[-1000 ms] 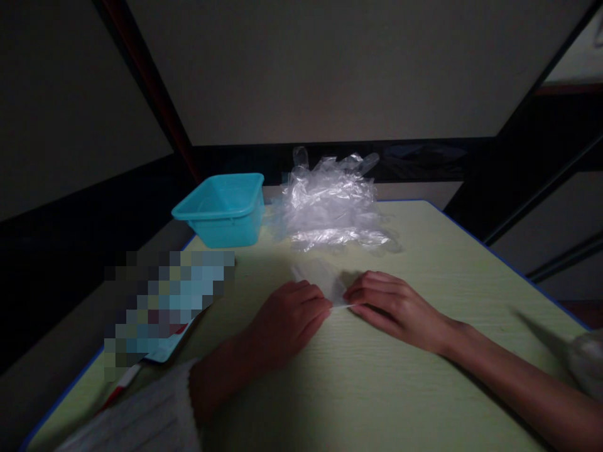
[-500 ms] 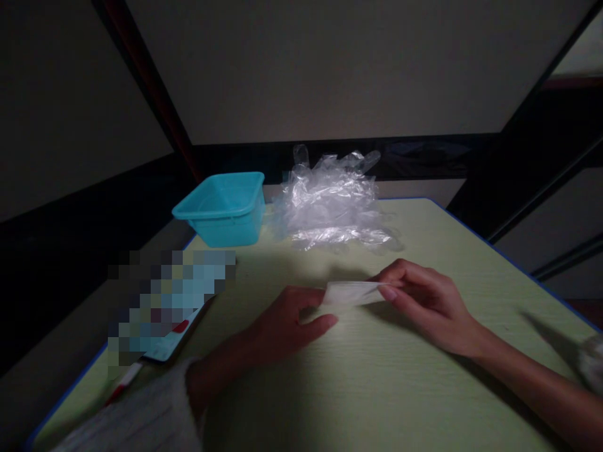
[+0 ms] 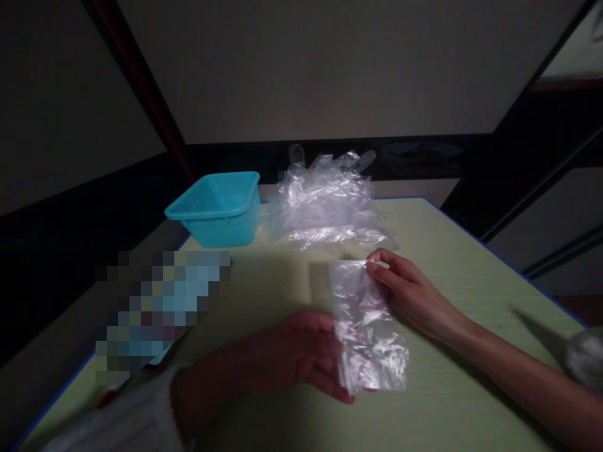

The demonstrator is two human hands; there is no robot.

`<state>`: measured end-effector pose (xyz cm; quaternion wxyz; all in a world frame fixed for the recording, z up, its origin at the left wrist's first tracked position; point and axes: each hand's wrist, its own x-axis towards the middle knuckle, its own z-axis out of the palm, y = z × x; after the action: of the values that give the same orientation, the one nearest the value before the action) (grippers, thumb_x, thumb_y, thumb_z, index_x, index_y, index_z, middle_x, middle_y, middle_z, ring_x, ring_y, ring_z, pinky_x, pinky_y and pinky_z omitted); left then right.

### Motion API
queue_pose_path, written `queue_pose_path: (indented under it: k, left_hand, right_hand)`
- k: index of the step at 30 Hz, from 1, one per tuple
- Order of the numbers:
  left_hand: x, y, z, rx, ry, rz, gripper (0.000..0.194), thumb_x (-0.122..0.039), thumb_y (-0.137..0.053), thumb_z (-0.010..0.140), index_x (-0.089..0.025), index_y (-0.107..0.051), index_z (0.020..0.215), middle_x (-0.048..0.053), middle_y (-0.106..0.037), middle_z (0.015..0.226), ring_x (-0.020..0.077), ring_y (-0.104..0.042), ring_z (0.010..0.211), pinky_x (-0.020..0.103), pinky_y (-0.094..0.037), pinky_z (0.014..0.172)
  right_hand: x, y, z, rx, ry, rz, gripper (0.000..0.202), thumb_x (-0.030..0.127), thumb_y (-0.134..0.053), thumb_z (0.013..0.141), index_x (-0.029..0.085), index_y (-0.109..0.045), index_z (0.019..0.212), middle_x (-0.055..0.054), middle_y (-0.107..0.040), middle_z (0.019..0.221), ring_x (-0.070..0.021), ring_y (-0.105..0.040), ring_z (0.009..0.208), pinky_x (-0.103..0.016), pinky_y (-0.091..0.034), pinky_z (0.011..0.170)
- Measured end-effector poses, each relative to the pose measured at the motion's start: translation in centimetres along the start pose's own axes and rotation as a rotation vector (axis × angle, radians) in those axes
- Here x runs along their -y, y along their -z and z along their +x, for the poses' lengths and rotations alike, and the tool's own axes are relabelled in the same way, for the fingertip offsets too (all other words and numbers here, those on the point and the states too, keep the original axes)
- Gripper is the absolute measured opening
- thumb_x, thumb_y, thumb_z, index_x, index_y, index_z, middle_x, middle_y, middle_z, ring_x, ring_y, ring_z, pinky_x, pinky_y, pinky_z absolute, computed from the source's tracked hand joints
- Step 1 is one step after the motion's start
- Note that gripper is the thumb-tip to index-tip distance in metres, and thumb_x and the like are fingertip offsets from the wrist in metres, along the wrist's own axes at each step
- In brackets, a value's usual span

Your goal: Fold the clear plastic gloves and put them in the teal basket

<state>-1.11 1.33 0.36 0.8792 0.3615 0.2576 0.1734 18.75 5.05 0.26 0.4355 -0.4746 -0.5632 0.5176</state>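
Note:
My right hand [image 3: 405,285] pinches the top right corner of a folded clear plastic disposable glove [image 3: 360,292] between thumb and fingertips. The glove hangs down over the table as a crinkled, see-through rectangle. At its lower left side is my left hand [image 3: 301,351], fingers spread and slightly blurred, some of them partly behind the film. Those fingers seem to touch the plastic without closing on it. Beyond both hands lies a loose pile of clear plastic gloves [image 3: 330,201], with rounded finger tips sticking up at the back.
A turquoise plastic basin [image 3: 219,226] stands at the table's back left. Nearer on the left lies a flat item [image 3: 164,307], mostly blurred out by pixelation. The pale green table [image 3: 452,251] has a blue edge, with a dark-trimmed wall panel behind it.
The glove has gone from a narrow folded strip to a longer hanging rectangle. My left hand has moved down and toward me, while my right still holds the corner, slightly higher.

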Motion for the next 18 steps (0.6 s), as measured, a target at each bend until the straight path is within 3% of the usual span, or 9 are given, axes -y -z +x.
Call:
queue_pose_path:
  k: [4,8,11,13,15,18]
  left_hand:
    - [-0.1,0.2,-0.6,0.079,0.192,-0.017,0.025,-0.025,-0.055,0.080,-0.015,-0.063,0.101,0.010,-0.068,0.101,0.0221,-0.065,0.095,0.034,-0.045,0.081]
    - [-0.9,0.1,-1.3,0.176,0.369,0.062,0.025,-0.028,-0.052,0.083,-0.015,-0.064,0.101,0.004,-0.069,0.091,0.0166,-0.067,0.088,0.029,-0.046,0.079]
    - [-1.5,0.3,-1.3,0.185,0.342,0.154,0.026,-0.035,-0.057,0.080,-0.012,-0.067,0.090,0.006,-0.069,0.084,0.0152,-0.067,0.077,0.024,-0.047,0.068]
    - [-1.7,0.7,-0.9,0.056,0.144,0.197,0.024,-0.037,-0.063,0.075,-0.013,-0.065,0.078,0.005,-0.069,0.078,0.0142,-0.066,0.067,0.022,-0.046,0.061]
    - [-1.9,1.3,-0.2,-0.208,-0.133,0.248,0.018,-0.030,-0.067,0.070,-0.013,-0.063,0.074,0.003,-0.068,0.073,0.0124,-0.064,0.062,0.022,-0.046,0.061]
    - [-2.0,2.4,0.8,-0.563,-0.386,0.325,0.014,-0.019,-0.067,0.066,-0.013,-0.059,0.075,0.003,-0.068,0.078,0.0136,-0.064,0.075,0.026,-0.048,0.074]
  right_hand:
    - [-1.1,-0.2,0.5,0.051,-0.030,-0.112,0.032,0.050,-0.053,0.076,0.020,-0.042,0.070,0.009,-0.037,0.044,-0.0064,-0.032,0.037,-0.019,-0.022,0.035]
    - [-1.0,-0.1,0.7,0.082,-0.016,-0.141,0.034,0.051,-0.052,0.077,0.020,-0.041,0.071,0.009,-0.038,0.045,-0.0069,-0.033,0.038,-0.021,-0.023,0.037]
    - [-0.8,0.0,0.7,0.096,-0.015,-0.151,0.034,0.052,-0.052,0.077,0.020,-0.041,0.072,0.009,-0.038,0.047,-0.0071,-0.033,0.039,-0.021,-0.024,0.038]
    - [-0.7,0.1,0.7,0.107,-0.010,-0.146,0.035,0.053,-0.052,0.077,0.020,-0.041,0.072,0.009,-0.037,0.048,-0.0070,-0.032,0.039,-0.022,-0.023,0.038]
    - [-0.7,0.1,0.7,0.122,0.000,-0.142,0.036,0.054,-0.052,0.078,0.020,-0.041,0.073,0.008,-0.037,0.050,-0.0070,-0.032,0.040,-0.022,-0.022,0.038]
    - [-0.8,0.0,0.8,0.156,0.022,-0.131,0.038,0.056,-0.052,0.077,0.020,-0.041,0.074,0.008,-0.039,0.053,-0.0069,-0.033,0.043,-0.022,-0.022,0.039]
